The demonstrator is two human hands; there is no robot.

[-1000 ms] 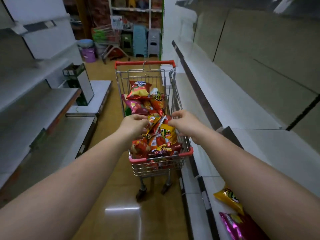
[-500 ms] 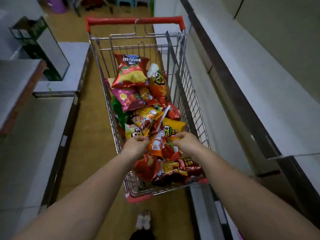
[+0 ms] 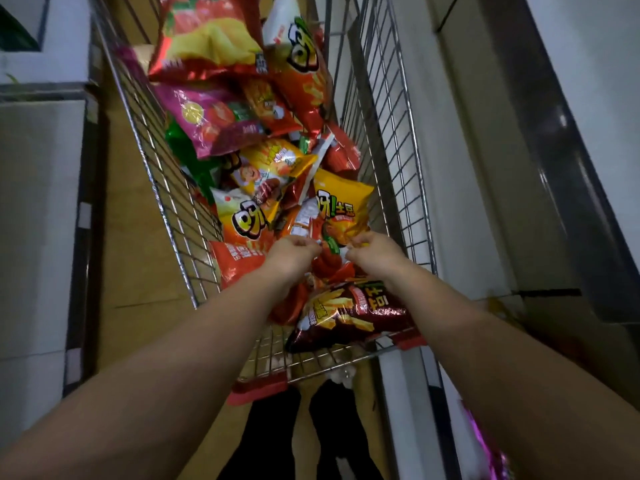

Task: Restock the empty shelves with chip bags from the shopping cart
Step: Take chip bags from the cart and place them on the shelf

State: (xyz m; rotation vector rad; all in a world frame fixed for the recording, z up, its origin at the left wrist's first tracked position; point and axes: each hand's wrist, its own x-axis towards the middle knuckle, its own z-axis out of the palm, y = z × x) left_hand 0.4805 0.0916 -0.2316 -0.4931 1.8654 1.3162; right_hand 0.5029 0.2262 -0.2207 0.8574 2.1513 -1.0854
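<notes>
The wire shopping cart (image 3: 391, 140) stands below me, filled with several chip bags. Both my hands are inside its near end. My left hand (image 3: 292, 252) pinches the left edge of an orange-red chip bag (image 3: 311, 223) lying in the middle of the pile. My right hand (image 3: 372, 252) pinches the same bag's right edge. A yellow bag (image 3: 343, 199) lies just beyond my right hand, and a dark red fries bag (image 3: 349, 313) lies under my right wrist. A red and yellow bag (image 3: 207, 39) sits at the cart's far end.
Grey metal shelving (image 3: 519, 168) runs along the right of the cart, and a low white shelf (image 3: 38, 220) along the left. A purple bag (image 3: 485, 441) shows at the lower right edge. My legs (image 3: 311, 441) stand behind the cart on the tan floor.
The view has tilted down and closer over the cart. Both hands have come together on the orange-red bag near the cart's near end.
</notes>
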